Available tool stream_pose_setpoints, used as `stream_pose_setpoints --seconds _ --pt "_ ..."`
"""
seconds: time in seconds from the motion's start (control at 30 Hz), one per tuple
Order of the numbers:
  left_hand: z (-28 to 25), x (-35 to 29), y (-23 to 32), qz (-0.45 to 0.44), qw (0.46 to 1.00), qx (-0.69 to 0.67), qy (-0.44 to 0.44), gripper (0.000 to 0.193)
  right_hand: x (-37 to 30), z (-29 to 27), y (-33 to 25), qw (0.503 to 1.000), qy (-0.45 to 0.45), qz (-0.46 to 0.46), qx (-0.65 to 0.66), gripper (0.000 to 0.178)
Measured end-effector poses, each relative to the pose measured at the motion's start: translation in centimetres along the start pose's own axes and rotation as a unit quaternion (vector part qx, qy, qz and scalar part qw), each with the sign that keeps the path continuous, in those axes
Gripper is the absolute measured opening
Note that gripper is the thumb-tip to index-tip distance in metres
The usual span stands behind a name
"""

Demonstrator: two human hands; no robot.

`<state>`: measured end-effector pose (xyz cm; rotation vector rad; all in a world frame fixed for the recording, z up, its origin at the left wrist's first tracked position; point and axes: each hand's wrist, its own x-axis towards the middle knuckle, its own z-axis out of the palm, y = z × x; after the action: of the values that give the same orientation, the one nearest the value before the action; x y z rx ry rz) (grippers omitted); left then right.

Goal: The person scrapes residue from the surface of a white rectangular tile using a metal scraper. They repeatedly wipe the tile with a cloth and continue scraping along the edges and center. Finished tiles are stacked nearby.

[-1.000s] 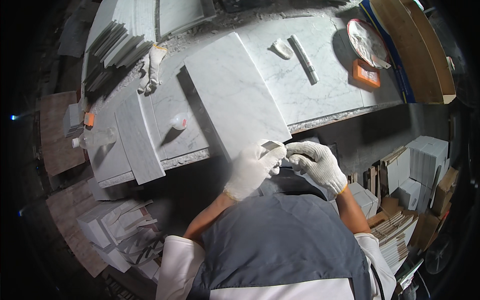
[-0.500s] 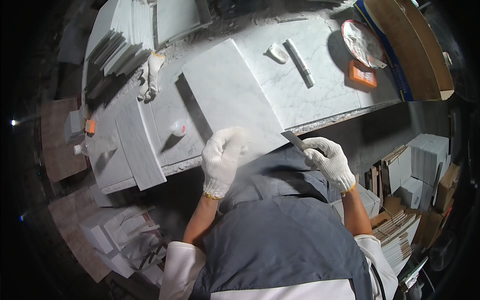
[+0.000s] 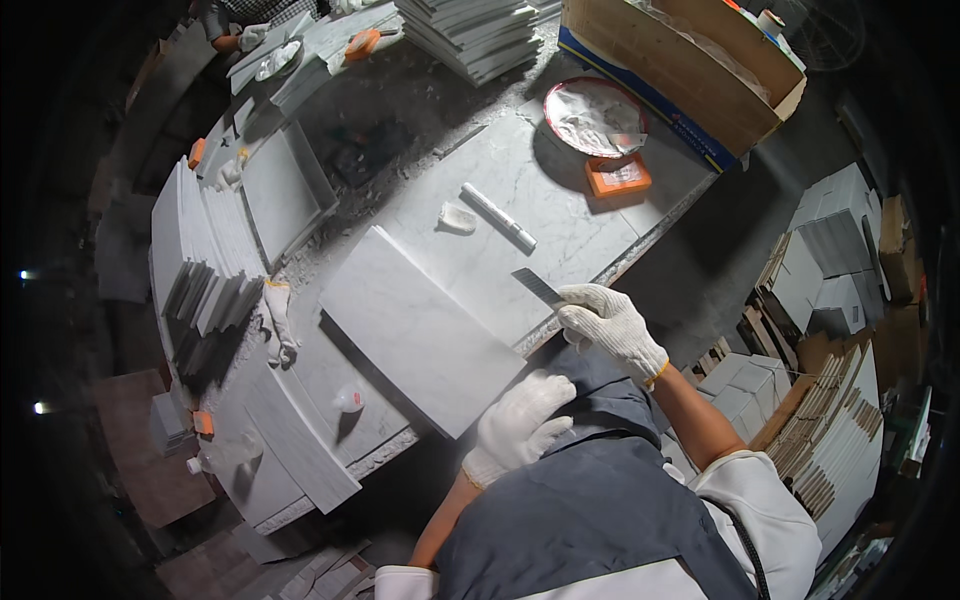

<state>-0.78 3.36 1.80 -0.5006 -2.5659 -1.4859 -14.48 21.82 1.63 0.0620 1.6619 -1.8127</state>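
Note:
My right hand (image 3: pixel 608 325), in a white knitted glove, grips a flat metal scraper blade (image 3: pixel 537 287). The blade points up and left over the worktop's front edge. My left hand (image 3: pixel 520 425), gloved the same way, has its fingers apart and holds nothing. It is by the near corner of a large white marble tile (image 3: pixel 420 330), in front of my apron. That tile lies at a slant on the pale marble worktop (image 3: pixel 590 235) and overhangs its front edge. Beyond it lie a white tube (image 3: pixel 498 217) and a small white crumpled piece (image 3: pixel 457 218).
A bowl of white paste (image 3: pixel 580 110) stands by an orange box (image 3: pixel 618 177) and an open carton (image 3: pixel 680 75). Left are a small bottle (image 3: pixel 350 400), a clear bottle (image 3: pixel 232 458), spare gloves (image 3: pixel 277 322) and stacked tiles (image 3: pixel 205 250). A co-worker's hand (image 3: pixel 253 38) shows far left.
The view has swung toward the right end of the worktop. My left hand has come off the tile toward my body, and its fingers have spread. The blade stays in my right hand.

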Motion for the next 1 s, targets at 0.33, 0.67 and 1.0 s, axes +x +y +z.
stream_pose_setpoints --seconds 0.33,0.67,1.0 --pt "-4.1 -1.9 -2.9 -0.091 0.959 0.244 0.108 0.046 -0.3 -0.1 1.3 1.000 -0.008 0.006 0.013 0.042" --pt "-2.9 -4.6 -5.2 -0.108 0.948 0.282 0.098 0.040 -0.3 0.7 1.8 1.000 -0.015 0.025 0.001 0.037" --pt "-5.3 0.4 -4.6 -0.069 0.937 0.333 0.082 0.056 0.6 0.1 3.0 0.999 0.004 -0.021 -0.033 0.037"
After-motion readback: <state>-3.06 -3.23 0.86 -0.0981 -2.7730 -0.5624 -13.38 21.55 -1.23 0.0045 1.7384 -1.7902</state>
